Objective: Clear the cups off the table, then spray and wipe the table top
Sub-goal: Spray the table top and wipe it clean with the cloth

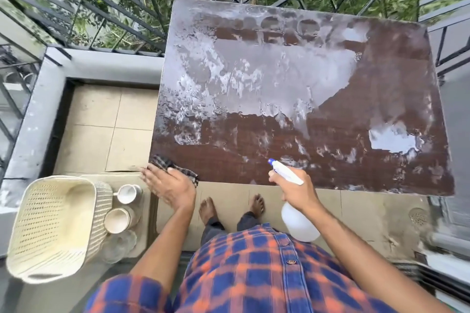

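Observation:
A brown table top (330,114) fills the middle of the view, wet and streaked with pale patches and puddles. My right hand (295,190) grips a white spray bottle (297,221) with a blue nozzle, pointing over the table's near edge. My left hand (170,185) is spread flat, fingers apart, resting on a dark checked cloth (165,164) at the table's near left corner. Two white cups (127,193) (117,221) and clear glasses (119,244) sit on a low surface to the left, off the table.
A cream perforated basket (53,229) lies beside the cups at the lower left. Black metal railings (114,7) enclose the balcony behind and left of the table. My bare feet (208,211) stand on tiled floor just under the table's near edge.

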### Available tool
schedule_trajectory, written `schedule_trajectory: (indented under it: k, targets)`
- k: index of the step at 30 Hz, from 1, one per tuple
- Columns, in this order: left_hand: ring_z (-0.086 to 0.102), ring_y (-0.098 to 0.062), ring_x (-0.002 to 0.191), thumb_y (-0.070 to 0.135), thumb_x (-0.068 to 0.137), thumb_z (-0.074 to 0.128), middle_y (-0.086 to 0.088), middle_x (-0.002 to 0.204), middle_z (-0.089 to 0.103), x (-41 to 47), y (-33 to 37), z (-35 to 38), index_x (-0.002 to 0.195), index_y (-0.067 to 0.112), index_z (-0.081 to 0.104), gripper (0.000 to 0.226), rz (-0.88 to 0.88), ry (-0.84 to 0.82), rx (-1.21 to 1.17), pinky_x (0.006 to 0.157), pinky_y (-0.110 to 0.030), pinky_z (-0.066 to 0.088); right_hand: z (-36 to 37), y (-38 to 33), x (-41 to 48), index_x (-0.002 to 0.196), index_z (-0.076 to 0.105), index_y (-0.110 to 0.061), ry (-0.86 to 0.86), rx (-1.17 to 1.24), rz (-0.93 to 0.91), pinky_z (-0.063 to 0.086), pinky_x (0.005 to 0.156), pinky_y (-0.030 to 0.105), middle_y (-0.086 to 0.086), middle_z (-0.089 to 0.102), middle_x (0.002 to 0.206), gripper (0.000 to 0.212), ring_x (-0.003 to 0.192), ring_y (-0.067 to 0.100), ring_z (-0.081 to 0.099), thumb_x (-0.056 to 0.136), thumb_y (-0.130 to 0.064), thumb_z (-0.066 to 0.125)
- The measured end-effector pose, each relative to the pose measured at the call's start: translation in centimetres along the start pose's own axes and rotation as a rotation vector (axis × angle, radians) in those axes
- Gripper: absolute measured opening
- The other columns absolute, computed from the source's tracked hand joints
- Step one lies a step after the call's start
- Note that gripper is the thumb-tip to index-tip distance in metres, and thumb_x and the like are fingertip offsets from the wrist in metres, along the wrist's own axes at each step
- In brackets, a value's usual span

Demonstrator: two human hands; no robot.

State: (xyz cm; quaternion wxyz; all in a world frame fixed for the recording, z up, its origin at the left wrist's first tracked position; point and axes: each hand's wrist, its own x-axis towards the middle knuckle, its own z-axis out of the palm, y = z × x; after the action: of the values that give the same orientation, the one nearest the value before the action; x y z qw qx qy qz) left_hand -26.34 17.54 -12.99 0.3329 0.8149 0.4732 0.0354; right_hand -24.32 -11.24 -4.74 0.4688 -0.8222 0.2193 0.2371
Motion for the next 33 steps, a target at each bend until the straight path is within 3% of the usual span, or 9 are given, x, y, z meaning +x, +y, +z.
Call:
schedule_trajectory:
  k: [3, 7, 10, 14, 18, 24, 28, 31, 33]
  targets:
    - [0.012, -0.039, 0.152, 0.028, 0.100, 0.030, -0.025, 0.163, 0.015, -4.8, 0.7, 1.3, 0.155, -0.004, 0.021, 0.065, 0.143, -0.052, 0.126, 0.123, -0.052, 0.011, 0.3, 0.1, -0.2, 0.079, 0.079, -0.012, -0.011, 0.014, -0.037, 0.056, 0.065, 0.053, 0.013, 0.074, 0.075, 0.031, 0.051, 0.013, 0.053, 0.081, -0.043, 0.079]
    - [0.002, -0.032, 0.154, 0.031, 0.103, 0.027, -0.018, 0.166, 0.005, -10.1, 3.4, 4.6, 0.158, 0.003, 0.014, 0.063, 0.643, -0.367, 0.326, 0.125, -0.048, 0.004, 0.0, -0.7, 0.1, 0.082, 0.074, -0.006, 0.008, 0.081, -0.063, 0.050, 0.062, 0.048, 0.003, 0.058, 0.060, 0.045, 0.054, 0.021, 0.051, 0.075, -0.050, 0.075]
    - [0.003, -0.031, 0.155, 0.033, 0.102, 0.022, -0.017, 0.166, 0.005, -10.8, 7.1, 7.0, 0.158, 0.003, 0.014, 0.064, 0.909, -0.531, 0.425, 0.125, -0.048, 0.006, -0.8, -0.7, 0.0, 0.082, 0.074, -0.013, 0.119, 0.085, -0.112, 0.055, 0.064, 0.054, 0.008, 0.063, 0.064, 0.025, 0.057, 0.023, 0.054, 0.087, -0.037, 0.077]
    - [-0.001, -0.030, 0.155, 0.033, 0.104, 0.022, -0.015, 0.167, 0.001, -11.7, 10.4, 9.3, 0.159, 0.005, 0.010, 0.063, 1.108, -0.637, 0.557, 0.123, -0.044, -0.003, -2.3, 0.9, 0.3, 0.075, 0.068, -0.012, 0.259, 0.154, -0.044, 0.049, 0.060, 0.045, -0.008, 0.055, 0.056, 0.024, 0.057, 0.022, 0.049, 0.094, -0.021, 0.079]
    - [0.004, -0.028, 0.155, 0.041, 0.105, 0.021, -0.014, 0.167, 0.006, -11.2, 9.7, 9.0, 0.159, 0.006, 0.014, 0.065, 1.226, -0.648, 0.611, 0.124, -0.044, 0.006, -2.8, 2.0, -0.1, 0.081, 0.066, -0.002, 0.300, 0.229, 0.024, 0.045, 0.059, 0.040, -0.004, 0.052, 0.060, 0.028, 0.056, 0.019, 0.047, 0.094, -0.023, 0.078]
    - [0.011, -0.026, 0.154, 0.035, 0.103, 0.024, -0.014, 0.166, 0.016, -8.7, 6.1, 5.9, 0.158, 0.005, 0.021, 0.062, 1.284, -0.555, 0.647, 0.125, -0.045, 0.013, -3.1, 1.7, 0.1, 0.093, 0.069, 0.008, 0.392, 0.356, 0.115, 0.042, 0.057, 0.039, 0.007, 0.054, 0.068, 0.028, 0.051, 0.020, 0.043, 0.094, -0.019, 0.076]
    - [0.015, -0.027, 0.153, 0.037, 0.103, 0.027, -0.014, 0.165, 0.018, -6.9, 4.4, 4.4, 0.157, 0.006, 0.024, 0.062, 1.083, -0.451, 0.610, 0.124, -0.046, 0.015, -4.1, 1.9, -0.6, 0.090, 0.069, 0.005, 0.403, 0.368, 0.098, 0.040, 0.049, 0.030, 0.006, 0.052, 0.064, 0.025, 0.049, 0.018, 0.045, 0.097, -0.018, 0.074]
    - [0.007, -0.028, 0.155, 0.038, 0.103, 0.024, -0.014, 0.167, 0.011, -8.6, 5.1, 5.1, 0.158, 0.006, 0.018, 0.064, 0.891, -0.411, 0.543, 0.125, -0.046, 0.010, -4.6, 2.7, -1.1, 0.090, 0.071, 0.002, 0.410, 0.390, 0.104, 0.039, 0.042, 0.023, 0.010, 0.053, 0.064, 0.022, 0.047, 0.016, 0.045, 0.098, -0.019, 0.075]
    - [-0.001, -0.027, 0.155, 0.038, 0.105, 0.023, -0.014, 0.167, 0.003, -10.7, 6.2, 6.2, 0.159, 0.005, 0.011, 0.064, 0.855, -0.448, 0.520, 0.125, -0.046, 0.006, -4.7, 3.4, -1.3, 0.092, 0.074, 0.000, 0.415, 0.426, 0.144, 0.041, 0.041, 0.020, 0.012, 0.055, 0.066, 0.019, 0.052, 0.020, 0.048, 0.097, -0.018, 0.075]
